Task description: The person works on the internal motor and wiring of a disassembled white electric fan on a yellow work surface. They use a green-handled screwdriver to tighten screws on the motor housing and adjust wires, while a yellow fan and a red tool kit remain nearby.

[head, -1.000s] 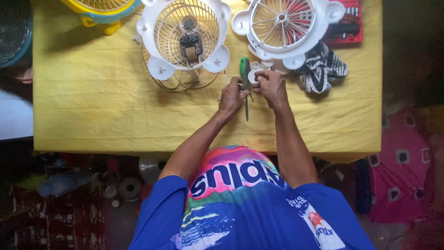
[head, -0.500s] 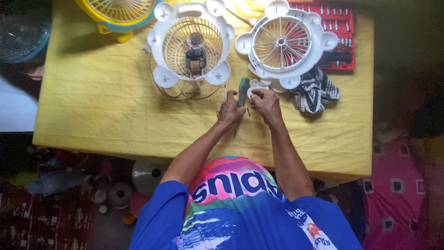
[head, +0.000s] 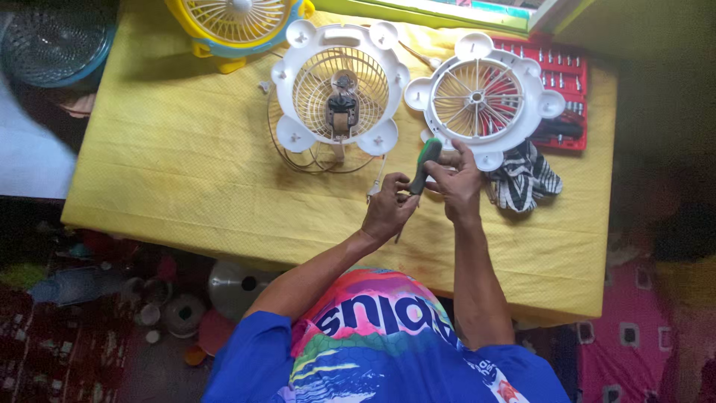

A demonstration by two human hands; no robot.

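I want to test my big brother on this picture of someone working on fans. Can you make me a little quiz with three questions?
1. True or false: the left hand and the right hand are both at the green-handled screwdriver.
2. What lies right of the right hand on the yellow tablecloth? A) black-and-white striped cloth B) a blue cup C) a book
3. Fill in: the white fan housing with the motor in its middle lies to the ____ of the white fan grille in the picture.

Key: 1 true; 2 A, the striped cloth; 3 left.
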